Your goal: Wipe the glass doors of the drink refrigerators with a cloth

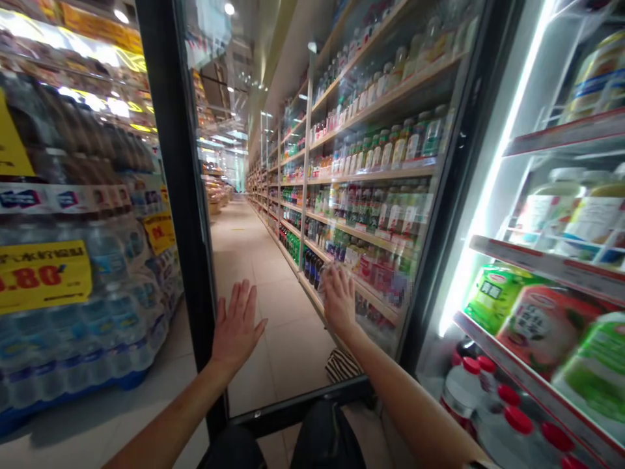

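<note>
My left hand (237, 326) lies flat with its fingers spread on the glass door (273, 352), near its dark left frame. My right hand (340, 299) is raised against the same pane farther right, its fingers stretched out and slightly blurred. Something pale shows around the right fingertips; whether it is a thin cloth or a reflection, I cannot tell. The door's black frame (180, 163) surrounds the pane, and my knees (325, 436) are below its bottom edge. A black-and-white striped thing (342, 366) appears in the glass, below my right hand.
On the right stands a lit drinks fridge with shelf edges (547, 264), several bottles and green and pink packs (493, 290). Wrapped water bottles (97, 332) with a yellow price sign (43, 277) are stacked on the left. Long bottle shelves (371, 166) appear in the glass.
</note>
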`<action>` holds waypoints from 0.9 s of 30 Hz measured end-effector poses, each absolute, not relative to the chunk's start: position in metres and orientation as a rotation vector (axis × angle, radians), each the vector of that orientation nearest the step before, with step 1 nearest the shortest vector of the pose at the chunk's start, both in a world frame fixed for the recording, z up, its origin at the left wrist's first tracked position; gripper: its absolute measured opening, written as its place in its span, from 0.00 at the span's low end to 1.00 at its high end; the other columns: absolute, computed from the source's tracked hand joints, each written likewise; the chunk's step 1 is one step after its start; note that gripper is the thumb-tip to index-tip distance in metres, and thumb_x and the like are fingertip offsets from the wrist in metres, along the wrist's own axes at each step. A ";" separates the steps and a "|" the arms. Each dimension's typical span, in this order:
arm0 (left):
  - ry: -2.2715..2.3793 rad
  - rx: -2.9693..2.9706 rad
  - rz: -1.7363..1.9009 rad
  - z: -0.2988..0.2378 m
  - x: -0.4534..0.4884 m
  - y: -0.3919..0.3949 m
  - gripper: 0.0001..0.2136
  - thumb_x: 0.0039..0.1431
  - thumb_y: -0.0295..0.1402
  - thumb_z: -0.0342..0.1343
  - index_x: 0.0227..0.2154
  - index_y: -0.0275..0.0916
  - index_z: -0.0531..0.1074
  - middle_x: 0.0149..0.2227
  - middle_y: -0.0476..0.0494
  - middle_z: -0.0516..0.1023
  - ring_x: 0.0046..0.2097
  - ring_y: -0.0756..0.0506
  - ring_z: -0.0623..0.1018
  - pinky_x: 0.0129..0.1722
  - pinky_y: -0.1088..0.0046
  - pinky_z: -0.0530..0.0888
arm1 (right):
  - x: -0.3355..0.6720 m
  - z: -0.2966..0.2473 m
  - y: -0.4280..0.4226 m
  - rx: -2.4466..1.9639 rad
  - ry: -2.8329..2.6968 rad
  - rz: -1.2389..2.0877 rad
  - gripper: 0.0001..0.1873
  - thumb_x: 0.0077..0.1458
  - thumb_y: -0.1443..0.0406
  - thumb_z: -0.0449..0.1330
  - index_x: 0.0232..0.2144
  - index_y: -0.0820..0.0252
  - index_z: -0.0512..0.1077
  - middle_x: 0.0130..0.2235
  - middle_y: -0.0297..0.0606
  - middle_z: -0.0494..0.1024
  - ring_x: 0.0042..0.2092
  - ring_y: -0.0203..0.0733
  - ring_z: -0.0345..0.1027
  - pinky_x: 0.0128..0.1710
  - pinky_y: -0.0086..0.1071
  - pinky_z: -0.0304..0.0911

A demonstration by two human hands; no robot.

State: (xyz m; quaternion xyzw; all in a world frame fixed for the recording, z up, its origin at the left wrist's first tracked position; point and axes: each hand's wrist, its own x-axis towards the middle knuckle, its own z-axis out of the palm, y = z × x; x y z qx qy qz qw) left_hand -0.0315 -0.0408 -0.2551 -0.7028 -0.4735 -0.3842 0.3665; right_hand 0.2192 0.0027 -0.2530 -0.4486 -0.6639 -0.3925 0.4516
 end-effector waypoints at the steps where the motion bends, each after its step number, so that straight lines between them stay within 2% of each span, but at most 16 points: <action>1: -1.210 -1.805 -0.987 -0.255 -0.032 -0.041 0.34 0.58 0.33 0.47 0.63 0.33 0.36 0.63 0.30 0.50 0.65 0.38 0.46 0.60 0.50 0.48 | 0.215 -0.254 0.001 -1.028 -1.761 -1.015 0.25 0.55 0.70 0.49 0.56 0.54 0.60 0.59 0.39 0.62 0.65 0.44 0.39 0.61 0.48 0.36; 4: -1.204 -1.814 -0.980 -0.256 -0.033 -0.039 0.34 0.58 0.33 0.47 0.63 0.33 0.36 0.63 0.31 0.50 0.65 0.39 0.47 0.61 0.51 0.49 | 0.210 -0.249 -0.001 -0.994 -1.824 -1.064 0.24 0.56 0.70 0.49 0.54 0.51 0.62 0.58 0.35 0.64 0.64 0.41 0.41 0.62 0.47 0.34; 8: -1.221 -1.833 -0.965 -0.258 -0.033 -0.039 0.33 0.57 0.33 0.47 0.62 0.33 0.39 0.63 0.31 0.50 0.65 0.39 0.47 0.61 0.52 0.48 | 0.205 -0.234 -0.001 -1.191 -1.519 -0.989 0.22 0.57 0.69 0.47 0.55 0.59 0.63 0.59 0.44 0.62 0.65 0.46 0.39 0.60 0.48 0.42; 13: -1.108 -1.831 -0.928 -0.245 -0.050 -0.055 0.31 0.56 0.33 0.49 0.61 0.34 0.46 0.62 0.32 0.54 0.64 0.39 0.50 0.61 0.55 0.51 | 0.179 -0.242 -0.006 -0.901 -1.908 -1.037 0.22 0.57 0.70 0.50 0.54 0.53 0.63 0.58 0.37 0.65 0.64 0.42 0.42 0.60 0.44 0.42; 15: -1.113 -1.741 -1.018 -0.230 -0.067 -0.061 0.30 0.56 0.33 0.50 0.61 0.35 0.48 0.62 0.33 0.53 0.64 0.40 0.51 0.61 0.55 0.52 | 0.172 -0.248 -0.005 -0.865 -1.925 -1.022 0.22 0.57 0.70 0.51 0.54 0.53 0.63 0.57 0.38 0.66 0.63 0.42 0.44 0.60 0.45 0.43; 18: -1.306 -1.535 -1.377 -0.202 -0.092 -0.060 0.32 0.54 0.37 0.52 0.60 0.32 0.49 0.63 0.30 0.50 0.64 0.38 0.51 0.61 0.53 0.53 | 0.169 -0.253 0.001 -0.825 -1.868 -1.020 0.21 0.57 0.70 0.51 0.53 0.54 0.64 0.55 0.40 0.68 0.63 0.43 0.47 0.60 0.46 0.44; 20: -1.497 -1.562 -1.657 -0.189 -0.103 -0.050 0.31 0.52 0.41 0.53 0.57 0.32 0.55 0.60 0.31 0.58 0.61 0.37 0.59 0.58 0.55 0.60 | 0.169 -0.254 0.004 -0.802 -1.847 -1.023 0.21 0.56 0.71 0.51 0.52 0.55 0.65 0.55 0.40 0.68 0.63 0.44 0.48 0.59 0.47 0.46; 23: -1.752 -1.827 -1.967 -0.182 -0.108 -0.027 0.26 0.50 0.44 0.54 0.49 0.35 0.65 0.47 0.38 0.75 0.50 0.39 0.73 0.49 0.59 0.71 | 0.169 -0.252 0.007 -0.786 -1.826 -1.019 0.22 0.56 0.72 0.50 0.53 0.54 0.65 0.54 0.40 0.69 0.62 0.44 0.50 0.58 0.47 0.49; 27: -1.753 -1.908 -2.180 -0.185 -0.107 0.000 0.24 0.46 0.44 0.56 0.45 0.36 0.69 0.42 0.40 0.77 0.45 0.40 0.76 0.46 0.60 0.72 | 0.167 -0.243 0.011 -0.763 -1.851 -0.919 0.26 0.55 0.72 0.48 0.55 0.50 0.62 0.54 0.36 0.69 0.60 0.45 0.55 0.55 0.47 0.58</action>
